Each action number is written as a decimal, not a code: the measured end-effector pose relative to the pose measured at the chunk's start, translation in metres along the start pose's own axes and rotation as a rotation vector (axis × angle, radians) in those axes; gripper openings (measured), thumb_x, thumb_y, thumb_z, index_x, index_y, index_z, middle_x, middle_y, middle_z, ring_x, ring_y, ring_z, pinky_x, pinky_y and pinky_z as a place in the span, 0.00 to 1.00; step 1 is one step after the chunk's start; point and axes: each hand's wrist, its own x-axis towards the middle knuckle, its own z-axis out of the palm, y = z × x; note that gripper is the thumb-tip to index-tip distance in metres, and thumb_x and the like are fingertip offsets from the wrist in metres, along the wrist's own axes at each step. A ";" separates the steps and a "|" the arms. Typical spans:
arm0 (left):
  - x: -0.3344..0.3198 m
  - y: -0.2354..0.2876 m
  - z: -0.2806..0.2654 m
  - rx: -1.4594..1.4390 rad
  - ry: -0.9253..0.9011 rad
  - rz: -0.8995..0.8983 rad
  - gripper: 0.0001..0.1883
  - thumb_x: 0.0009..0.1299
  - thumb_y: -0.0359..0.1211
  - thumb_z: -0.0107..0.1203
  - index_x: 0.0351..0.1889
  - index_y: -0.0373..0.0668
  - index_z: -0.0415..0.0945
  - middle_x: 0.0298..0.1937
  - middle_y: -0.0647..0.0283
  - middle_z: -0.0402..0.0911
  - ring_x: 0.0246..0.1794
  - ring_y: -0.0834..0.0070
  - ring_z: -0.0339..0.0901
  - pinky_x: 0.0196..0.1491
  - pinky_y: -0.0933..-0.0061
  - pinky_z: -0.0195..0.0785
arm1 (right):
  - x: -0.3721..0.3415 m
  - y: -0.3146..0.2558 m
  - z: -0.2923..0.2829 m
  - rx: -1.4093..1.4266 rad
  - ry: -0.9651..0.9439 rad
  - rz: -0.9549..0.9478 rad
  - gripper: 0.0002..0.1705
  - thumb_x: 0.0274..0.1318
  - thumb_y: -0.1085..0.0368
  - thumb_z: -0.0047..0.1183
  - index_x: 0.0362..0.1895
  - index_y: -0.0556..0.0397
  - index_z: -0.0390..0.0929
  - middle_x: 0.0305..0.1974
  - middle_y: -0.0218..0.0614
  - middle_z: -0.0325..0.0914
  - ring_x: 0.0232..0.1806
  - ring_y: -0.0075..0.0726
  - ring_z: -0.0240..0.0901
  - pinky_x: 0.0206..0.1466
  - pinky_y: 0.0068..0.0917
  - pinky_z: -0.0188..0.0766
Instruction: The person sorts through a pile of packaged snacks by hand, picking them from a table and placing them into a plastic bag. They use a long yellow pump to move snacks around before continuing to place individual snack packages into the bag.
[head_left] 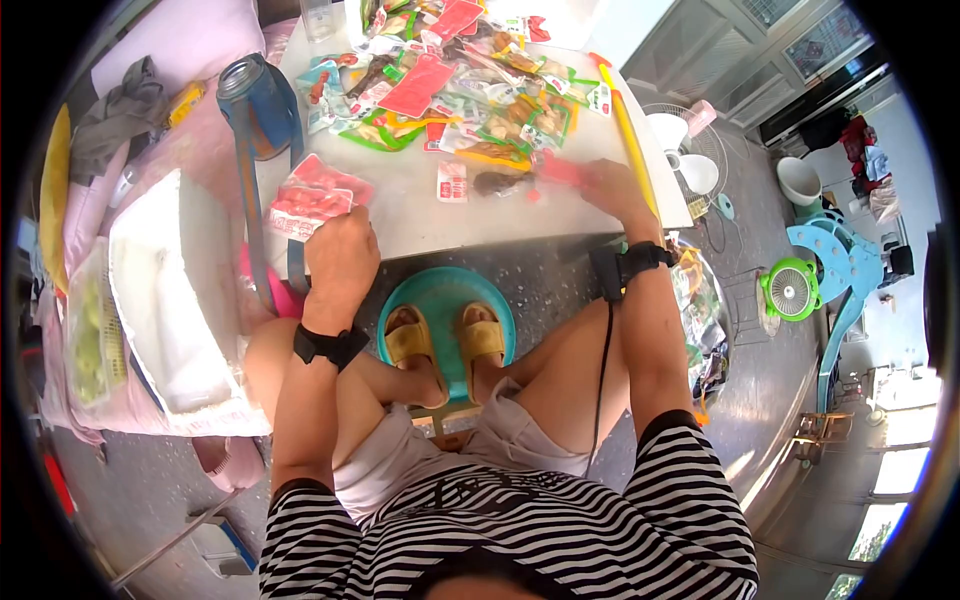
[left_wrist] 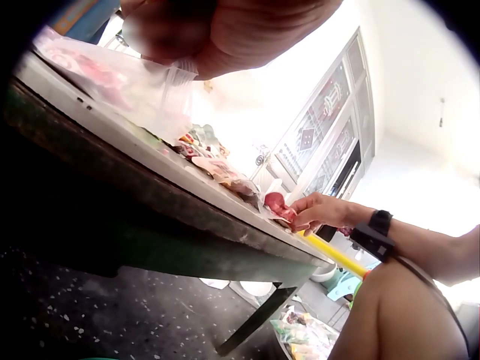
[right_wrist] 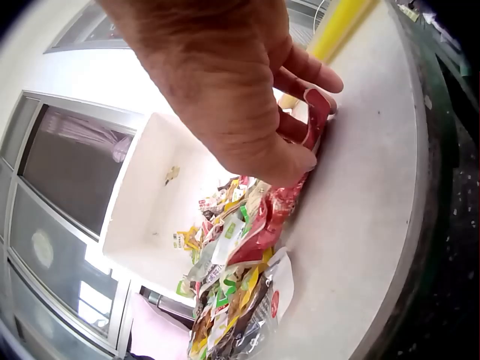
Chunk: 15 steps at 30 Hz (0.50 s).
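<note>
My left hand (head_left: pixel 342 258) is at the table's near left edge, gripping the corner of a clear plastic packet with red print (head_left: pixel 318 198). That packet overlaps other red-printed plastic there. In the left wrist view its see-through edge (left_wrist: pixel 169 97) hangs below my fingers. Over at the right, my right hand (head_left: pixel 612 190) pinches a red packet (head_left: pixel 562 169) between thumb and fingers; the right wrist view shows its red film (right_wrist: pixel 279 206) bent upward at the fingertips. Just left of it lie a small dark-filled packet (head_left: pixel 503 183) and a flat red-and-white packet (head_left: pixel 452 182).
A heap of colourful snack packets (head_left: pixel 480 90) covers the far part of the white table (head_left: pixel 420 225). A yellow pole (head_left: pixel 632 150) runs along the right edge. A blue bottle (head_left: pixel 257 105) with a strap and a white foam box (head_left: pixel 175 290) stand left. A teal basin (head_left: pixel 447 290) sits below.
</note>
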 end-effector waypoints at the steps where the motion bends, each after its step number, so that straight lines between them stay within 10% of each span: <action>1: 0.000 0.000 0.000 -0.004 -0.002 0.000 0.04 0.58 0.28 0.53 0.24 0.39 0.71 0.22 0.51 0.77 0.26 0.52 0.77 0.29 0.54 0.69 | 0.000 -0.003 -0.004 0.012 0.026 0.049 0.18 0.42 0.61 0.60 0.42 0.49 0.81 0.32 0.42 0.80 0.37 0.49 0.77 0.44 0.36 0.72; 9: 0.002 0.000 -0.002 -0.026 0.053 0.019 0.06 0.59 0.30 0.54 0.22 0.39 0.71 0.21 0.52 0.76 0.24 0.53 0.76 0.27 0.56 0.69 | -0.027 -0.037 -0.057 0.898 0.017 0.042 0.12 0.61 0.63 0.50 0.36 0.58 0.81 0.27 0.29 0.79 0.28 0.15 0.70 0.32 0.17 0.67; 15: 0.002 -0.002 0.001 -0.036 0.048 -0.062 0.08 0.62 0.32 0.55 0.23 0.41 0.71 0.21 0.51 0.75 0.24 0.52 0.75 0.27 0.54 0.67 | -0.023 -0.088 -0.052 1.134 -0.349 -0.028 0.12 0.60 0.62 0.52 0.39 0.56 0.81 0.30 0.24 0.79 0.28 0.12 0.70 0.32 0.15 0.66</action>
